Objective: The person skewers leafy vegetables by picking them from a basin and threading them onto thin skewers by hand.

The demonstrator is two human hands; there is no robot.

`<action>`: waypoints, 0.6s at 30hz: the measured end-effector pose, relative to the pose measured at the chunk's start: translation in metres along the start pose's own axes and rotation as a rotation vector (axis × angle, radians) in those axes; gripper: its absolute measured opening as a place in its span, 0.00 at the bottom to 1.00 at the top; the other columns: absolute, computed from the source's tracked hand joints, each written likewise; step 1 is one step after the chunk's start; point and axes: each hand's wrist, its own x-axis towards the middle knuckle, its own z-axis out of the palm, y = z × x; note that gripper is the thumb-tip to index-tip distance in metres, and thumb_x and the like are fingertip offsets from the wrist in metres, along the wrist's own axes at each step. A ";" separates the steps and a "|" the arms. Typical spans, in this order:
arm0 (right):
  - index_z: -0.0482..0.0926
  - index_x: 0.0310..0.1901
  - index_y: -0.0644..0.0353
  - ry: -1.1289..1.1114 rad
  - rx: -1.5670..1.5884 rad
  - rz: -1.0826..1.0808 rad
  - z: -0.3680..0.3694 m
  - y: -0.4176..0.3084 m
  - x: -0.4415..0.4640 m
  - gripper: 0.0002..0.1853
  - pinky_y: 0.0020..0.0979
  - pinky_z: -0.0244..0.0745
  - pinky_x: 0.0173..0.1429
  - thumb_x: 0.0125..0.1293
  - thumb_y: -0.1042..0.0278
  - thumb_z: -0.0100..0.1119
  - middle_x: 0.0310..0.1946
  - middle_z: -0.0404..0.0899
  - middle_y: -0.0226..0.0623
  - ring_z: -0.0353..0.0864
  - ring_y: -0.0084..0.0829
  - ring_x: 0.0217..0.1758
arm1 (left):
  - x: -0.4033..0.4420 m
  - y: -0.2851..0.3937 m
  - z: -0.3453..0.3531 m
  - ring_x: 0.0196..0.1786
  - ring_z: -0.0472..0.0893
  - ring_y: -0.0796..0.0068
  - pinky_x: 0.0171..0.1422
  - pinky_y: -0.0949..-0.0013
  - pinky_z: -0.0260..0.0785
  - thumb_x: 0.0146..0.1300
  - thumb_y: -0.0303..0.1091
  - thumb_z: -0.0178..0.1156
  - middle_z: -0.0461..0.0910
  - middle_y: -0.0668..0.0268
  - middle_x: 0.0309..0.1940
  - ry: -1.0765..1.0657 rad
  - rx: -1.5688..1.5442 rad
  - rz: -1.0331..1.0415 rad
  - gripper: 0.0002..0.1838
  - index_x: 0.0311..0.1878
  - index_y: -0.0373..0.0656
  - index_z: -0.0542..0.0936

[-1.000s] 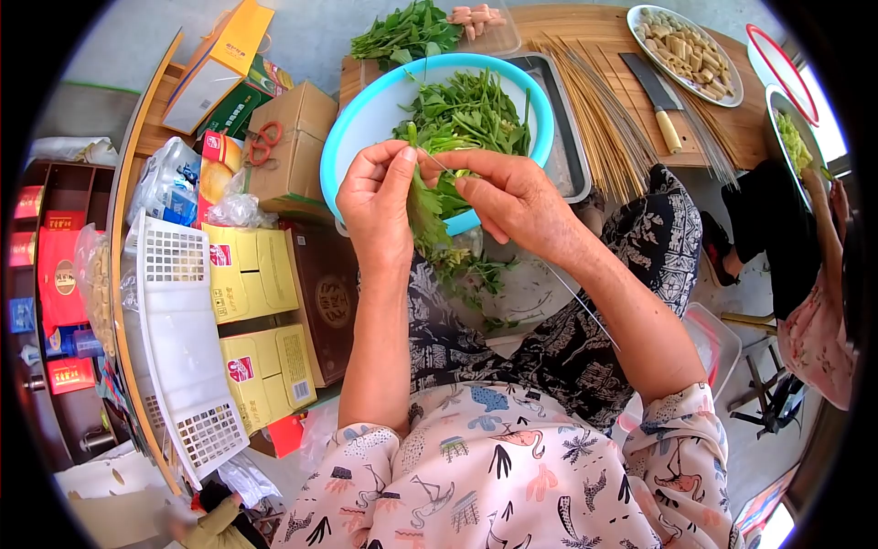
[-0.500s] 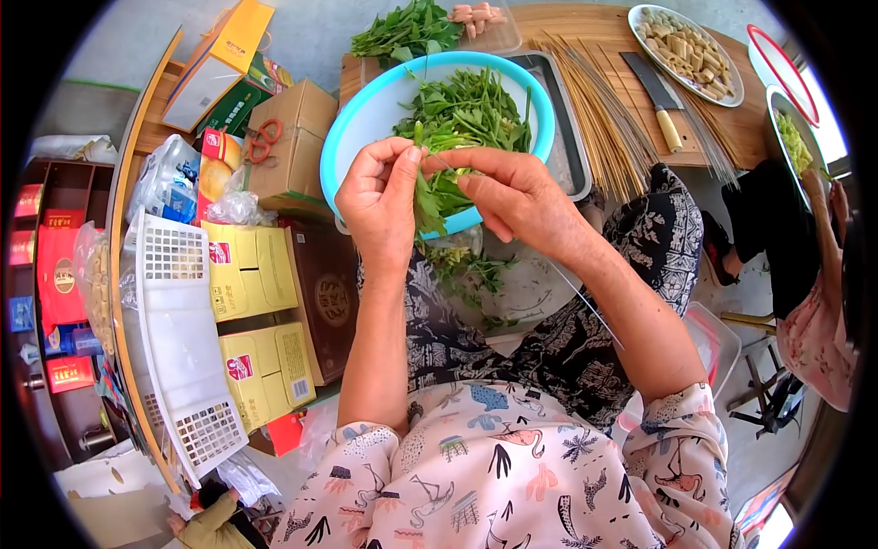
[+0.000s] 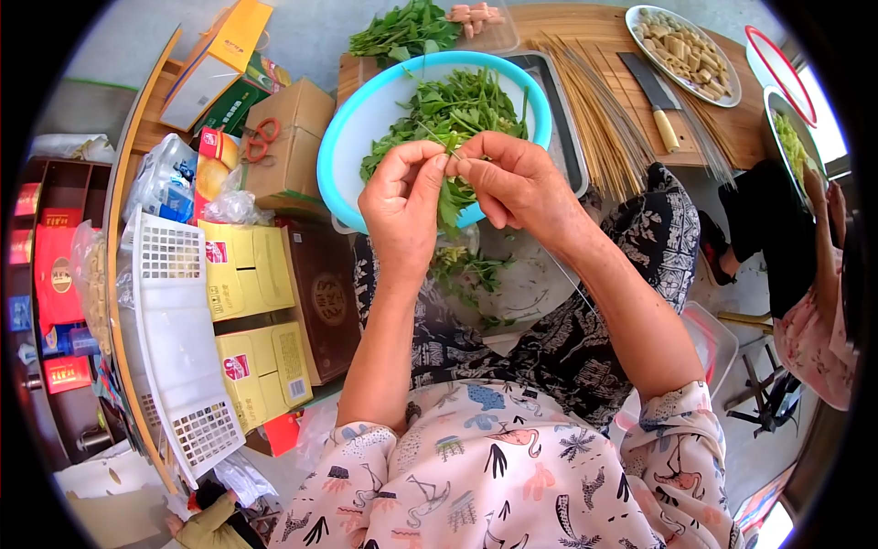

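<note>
1. The left hand (image 3: 402, 206) has moved across toward the right hand (image 3: 521, 192); a moment ago a small gap lay between their fingertips, and now the 2 sets meet or nearly meet over the basin (image 3: 326, 165).

2. The left thumb and forefinger are pressed together on a leafy sprig (image 3: 450, 203), its leaves hanging below the fingertips, in front of the loose greens (image 3: 476, 105) in the basin.

3. The right thumb and forefinger are closed on a thin skewer (image 3: 572, 279), which runs back beneath the right forearm (image 3: 631, 302). Whether these fingers also touch the sprig, I cannot tell.

4. Less of the skewer's far end now shows beyond that forearm than 1 second ago, so the skewer appears to have shifted toward the left hand.

5. Taken together, these 2 shifts suggest the work is at the threading itself, skewer against stalk; the contact is too small and covered to confirm a piercing.

6. Around the hands, little else has changed: the bundle of sticks (image 3: 594, 119) and the cleaver (image 3: 651, 87) lie untouched on the table (image 3: 540, 18).
</note>
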 end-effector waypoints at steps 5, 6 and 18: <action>0.79 0.37 0.56 0.080 0.142 -0.030 -0.007 -0.011 -0.004 0.08 0.17 0.49 0.16 0.69 0.63 0.53 0.12 0.67 0.19 0.60 0.10 0.12 | 0.008 0.010 -0.006 0.40 0.80 0.80 0.46 0.77 0.72 0.67 0.28 0.57 0.81 0.67 0.37 0.004 -0.010 -0.048 0.06 0.43 0.35 0.78; 0.79 0.38 0.55 0.112 0.144 -0.078 -0.013 -0.014 -0.005 0.08 0.16 0.48 0.16 0.69 0.63 0.53 0.12 0.67 0.19 0.60 0.10 0.12 | 0.012 0.009 -0.013 0.41 0.81 0.77 0.47 0.76 0.72 0.68 0.30 0.56 0.81 0.66 0.39 0.027 -0.011 -0.050 0.08 0.44 0.36 0.78; 0.79 0.42 0.61 0.293 0.250 -0.342 -0.065 -0.019 -0.007 0.10 0.17 0.46 0.17 0.71 0.65 0.50 0.12 0.65 0.22 0.55 0.11 0.13 | 0.063 -0.058 -0.040 0.35 0.80 0.80 0.42 0.75 0.72 0.63 0.31 0.61 0.83 0.66 0.36 -0.219 0.406 -0.127 0.08 0.41 0.38 0.82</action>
